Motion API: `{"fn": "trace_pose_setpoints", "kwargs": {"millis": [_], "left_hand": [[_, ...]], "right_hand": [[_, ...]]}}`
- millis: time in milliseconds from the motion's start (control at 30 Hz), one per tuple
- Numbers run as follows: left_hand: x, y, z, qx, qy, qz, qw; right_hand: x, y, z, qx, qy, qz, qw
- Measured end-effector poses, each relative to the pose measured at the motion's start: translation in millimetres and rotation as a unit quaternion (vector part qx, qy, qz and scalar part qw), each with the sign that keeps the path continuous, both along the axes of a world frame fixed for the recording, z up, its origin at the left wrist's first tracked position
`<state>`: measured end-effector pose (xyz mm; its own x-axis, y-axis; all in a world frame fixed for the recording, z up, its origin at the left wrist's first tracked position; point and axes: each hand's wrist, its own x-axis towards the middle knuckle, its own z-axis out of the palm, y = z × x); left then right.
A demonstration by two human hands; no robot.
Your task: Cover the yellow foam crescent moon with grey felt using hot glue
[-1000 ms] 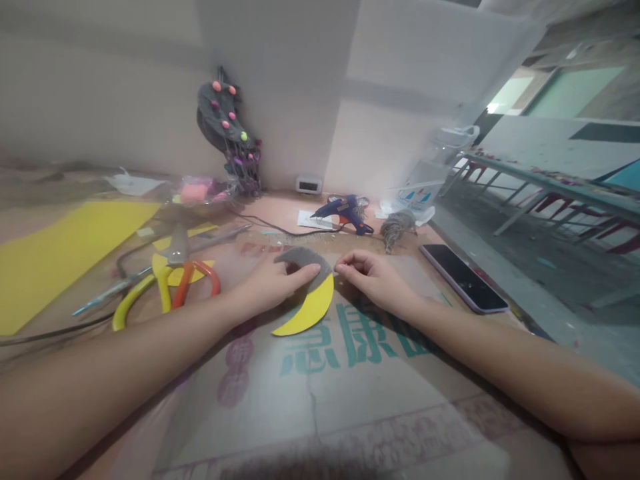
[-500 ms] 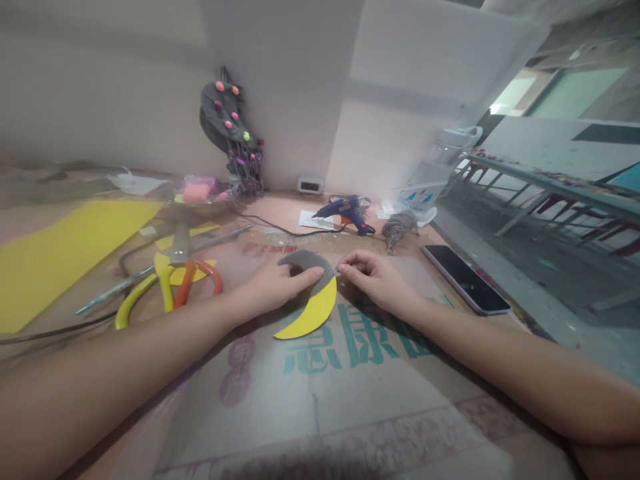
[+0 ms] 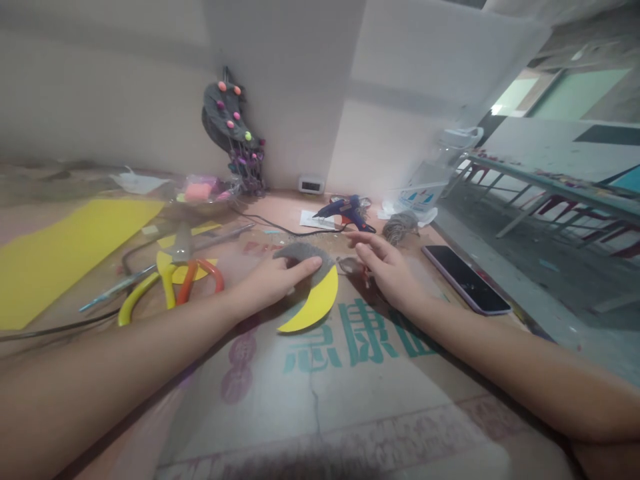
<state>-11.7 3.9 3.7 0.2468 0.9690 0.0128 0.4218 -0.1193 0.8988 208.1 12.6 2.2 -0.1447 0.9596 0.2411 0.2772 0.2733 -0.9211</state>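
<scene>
Currently pinning dark grey felt crescent (image 3: pixel 300 253) onto yellow foam crescent (image 3: pixel 314 305) with left hand (image 3: pixel 270 280): index fingertip flat on the felt, other fingers loosely curled, pressing rather than gripping. Both pieces stacked mid-table on printed cardboard sheet (image 3: pixel 360 387). Right hand (image 3: pixel 389 268) unclenched, fingers spread, holding nothing, hovering just right of the stack, near blue hot glue gun (image 3: pixel 345 210). Looks like a bonding press, so: press evenly along the whole overlap, line up the outer curves, avoid sliding the felt sideways. Black smartphone (image 3: pixel 465 277) and yellow-handled scissors (image 3: pixel 167 287) well apart, no obstruction.
</scene>
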Motion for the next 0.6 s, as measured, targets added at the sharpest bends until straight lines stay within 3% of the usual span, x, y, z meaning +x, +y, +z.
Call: {"fn": "trace_pose_setpoints", "kwargs": {"millis": [67, 167, 333, 600], "left_hand": [[0, 0, 1.7, 0.009, -0.005, 0.006, 1.0], [1, 1, 3.5, 0.014, -0.003, 0.015, 1.0], [0, 4, 2.6, 0.027, 0.018, 0.017, 0.999], [1, 5, -3.7, 0.014, 0.004, -0.042, 0.999]], "right_hand": [[1, -2, 1.5, 0.035, 0.007, -0.029, 0.999], [-1, -10, 4.6, 0.067, -0.077, -0.027, 0.994], [-8, -19, 4.9, -0.001, -0.149, 0.103, 0.983], [-9, -16, 0.4, -0.023, -0.141, 0.11, 0.984]]}}
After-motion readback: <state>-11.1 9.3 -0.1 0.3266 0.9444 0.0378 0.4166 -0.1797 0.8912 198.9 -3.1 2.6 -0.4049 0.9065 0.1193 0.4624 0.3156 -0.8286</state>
